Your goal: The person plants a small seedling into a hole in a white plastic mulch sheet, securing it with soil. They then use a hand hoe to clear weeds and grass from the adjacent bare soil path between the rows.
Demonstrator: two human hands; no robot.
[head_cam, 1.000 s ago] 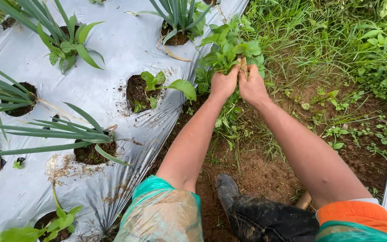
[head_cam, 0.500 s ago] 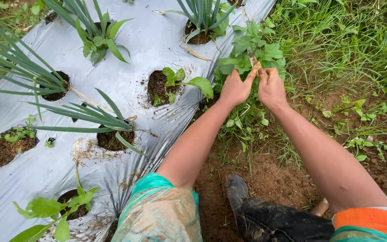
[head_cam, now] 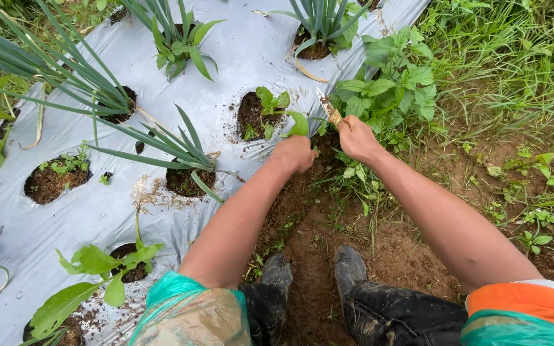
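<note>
At the edge of the grey plastic sheet [head_cam: 238,51], a muddy, soil-caked knife [head_cam: 328,107] gripped blade-up in the closed right hand [head_cam: 358,138], left hand [head_cam: 295,154] fisted down by the dirt, its hold can't be told, leafy weed [head_cam: 389,83] just behind.

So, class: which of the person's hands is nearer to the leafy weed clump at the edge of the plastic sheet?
Right. The right hand, gripping a soiled blade, sits against the leafy weed clump. The left hand is lower left, on bare soil, farther from it.
</note>
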